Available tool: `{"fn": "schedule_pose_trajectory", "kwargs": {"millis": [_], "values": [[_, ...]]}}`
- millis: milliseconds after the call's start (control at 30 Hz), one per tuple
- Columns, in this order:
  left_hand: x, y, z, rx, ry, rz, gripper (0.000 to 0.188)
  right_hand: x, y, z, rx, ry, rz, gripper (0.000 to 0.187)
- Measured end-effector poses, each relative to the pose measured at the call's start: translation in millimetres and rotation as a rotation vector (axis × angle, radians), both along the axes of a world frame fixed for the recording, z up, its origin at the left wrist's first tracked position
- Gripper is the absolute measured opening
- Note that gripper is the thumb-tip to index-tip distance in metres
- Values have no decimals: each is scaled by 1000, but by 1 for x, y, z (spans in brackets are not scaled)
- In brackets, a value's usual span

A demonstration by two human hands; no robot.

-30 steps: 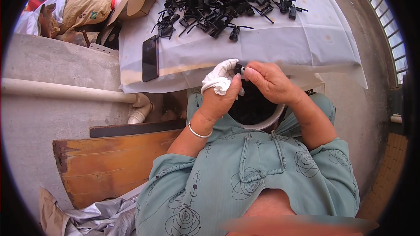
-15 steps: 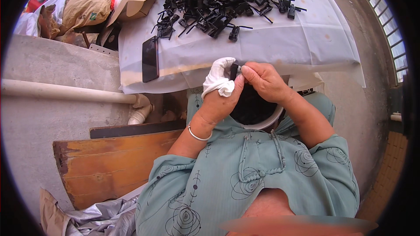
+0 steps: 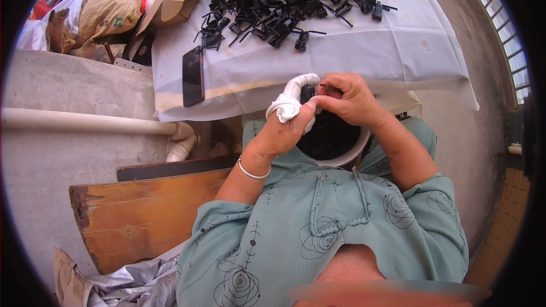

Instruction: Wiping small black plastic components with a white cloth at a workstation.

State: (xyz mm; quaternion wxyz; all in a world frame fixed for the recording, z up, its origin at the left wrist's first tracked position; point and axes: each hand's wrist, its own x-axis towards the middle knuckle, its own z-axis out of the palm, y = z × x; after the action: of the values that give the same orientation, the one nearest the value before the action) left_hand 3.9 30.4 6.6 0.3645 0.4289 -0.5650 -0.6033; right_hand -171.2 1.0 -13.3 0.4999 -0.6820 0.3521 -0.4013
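Note:
My left hand (image 3: pixel 290 116), partly covered by a white glove with the thumb bare, is closed on a small black plastic part (image 3: pixel 307 93). Against that part's right side, my right hand (image 3: pixel 350 99) is bare, with thumb and forefinger bent together in a pinch. Whatever lies between those fingertips is too small to make out. Below both hands, a white-rimmed bucket (image 3: pixel 347 160) stands between my knees, its inside dark with black pieces. Beyond them, a heap of similar black plastic parts with thin prongs (image 3: pixel 273 5) covers the far side of the table.
White sheeting covers the table (image 3: pixel 375 59). A dark phone (image 3: pixel 193 77) lies at its left edge, near an open cardboard box (image 3: pixel 181 3). Bags (image 3: pixel 111 11) are piled at far left. A pipe (image 3: pixel 85 121) and wooden board (image 3: pixel 153 210) are on my left.
My right hand has turned and its fingers have curled in more. The black part in my left hand has tilted, and more of the bucket's inside shows.

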Motion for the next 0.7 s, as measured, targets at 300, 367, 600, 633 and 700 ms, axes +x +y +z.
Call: {"fn": "schedule_pose_trajectory", "kwargs": {"millis": [300,367,600,633,700], "values": [[-2,-4,-11,-158,-124,125,28,3,1,0,-90,92,84,27],[-5,-5,-10,-313,-259,113,28,6,1,0,-60,114,108,29],[2,4,-2,-365,-450,119,28,16,0,-2,-59,107,61,28],[4,5,0,-313,-451,94,30,10,-6,5,-48,180,140,28],[10,3,3,-371,-572,-15,32,2,-20,14,-182,349,43,28]]}}
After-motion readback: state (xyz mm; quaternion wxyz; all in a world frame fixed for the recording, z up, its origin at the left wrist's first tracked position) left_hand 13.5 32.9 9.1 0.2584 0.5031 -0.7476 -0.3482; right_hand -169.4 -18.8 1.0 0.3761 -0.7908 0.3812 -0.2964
